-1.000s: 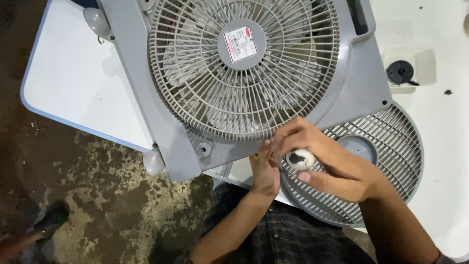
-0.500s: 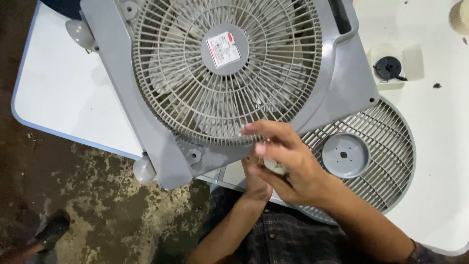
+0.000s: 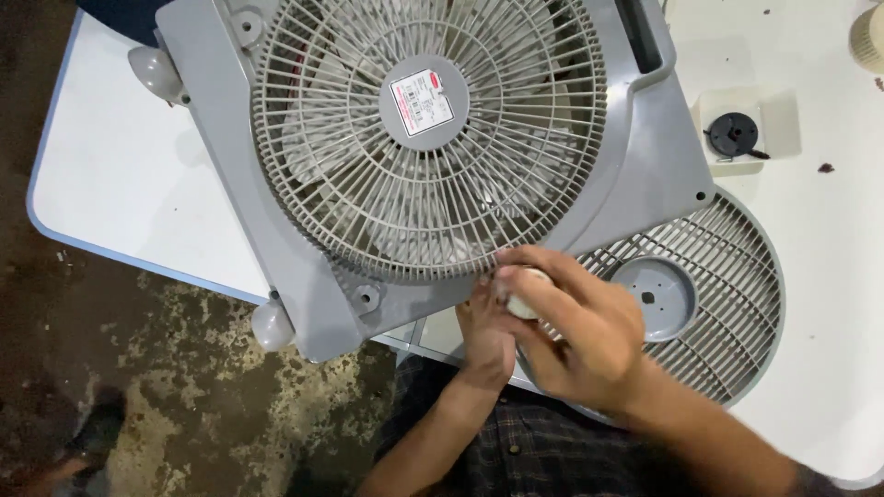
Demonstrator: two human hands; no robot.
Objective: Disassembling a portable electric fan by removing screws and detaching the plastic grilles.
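Note:
A grey box fan (image 3: 442,156) lies flat on the white table (image 3: 138,184), its round wire guard facing up with a white label at the hub. My right hand (image 3: 575,336) is curled around a small pale rounded part (image 3: 523,293) at the fan's near edge, just below the guard rim. My left hand (image 3: 483,331) sits under and beside it, fingers touching the fan frame's near edge, mostly hidden by the right hand. A second round grey grille (image 3: 709,294) lies flat to the right, partly under the fan's corner.
A small white square piece with a black round knob (image 3: 734,133) lies at the table's far right. Rounded grey feet (image 3: 273,324) stick out from the fan's corners. The table's near-left edge drops to a stained concrete floor (image 3: 184,414). A plaid garment shows below my arms.
My right hand has moved left from the loose grille toward the fan's near edge, carrying the small pale part. The view has shifted slightly, and the left hand stays at the frame edge.

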